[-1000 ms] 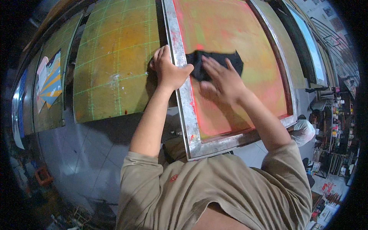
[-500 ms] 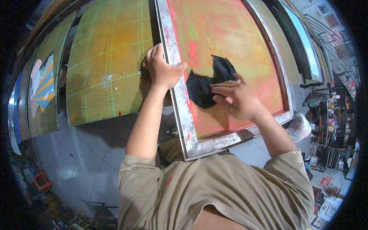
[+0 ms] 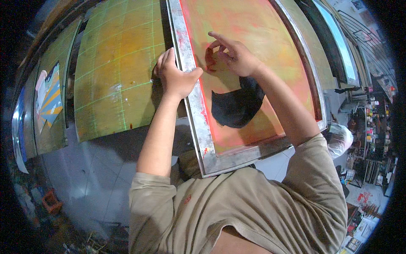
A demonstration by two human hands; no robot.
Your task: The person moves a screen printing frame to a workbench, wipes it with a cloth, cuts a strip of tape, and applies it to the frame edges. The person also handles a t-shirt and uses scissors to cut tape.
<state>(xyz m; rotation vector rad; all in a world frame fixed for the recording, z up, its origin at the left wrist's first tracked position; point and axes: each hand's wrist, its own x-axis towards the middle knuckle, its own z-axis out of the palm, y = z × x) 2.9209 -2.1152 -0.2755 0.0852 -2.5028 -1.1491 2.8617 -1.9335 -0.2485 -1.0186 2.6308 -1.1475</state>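
A large screen [image 3: 279, 51] in a silvery metal frame [image 3: 182, 29] lies in front of me, its surface mottled yellow, pink and red. My left hand [image 3: 176, 78] grips the frame's left bar, thumb on top and fingers around the outer edge. My right hand [image 3: 232, 57] is over the screen's upper left area, index finger stretched out and the other fingers bent, with no held thing visible, near a red smudge partly hidden by those fingers. A crumpled black cloth [image 3: 234, 110] lies on the screen below that hand, partly under my forearm.
A yellowish board with a green grid [image 3: 114, 84] is at left, beyond it another board with a striped colourful sheet [image 3: 52, 103]. At right stand a light-blue-topped frame [image 3: 342, 55] and crowded shelves [image 3: 372, 127], beside a pale rounded shape [image 3: 340, 139]. Tiled floor [image 3: 97, 169] shows below.
My right hand has left the black cloth and moved up and left. The cloth has shifted lower on the screen. My left hand keeps its grip; the frame appears slightly further left.
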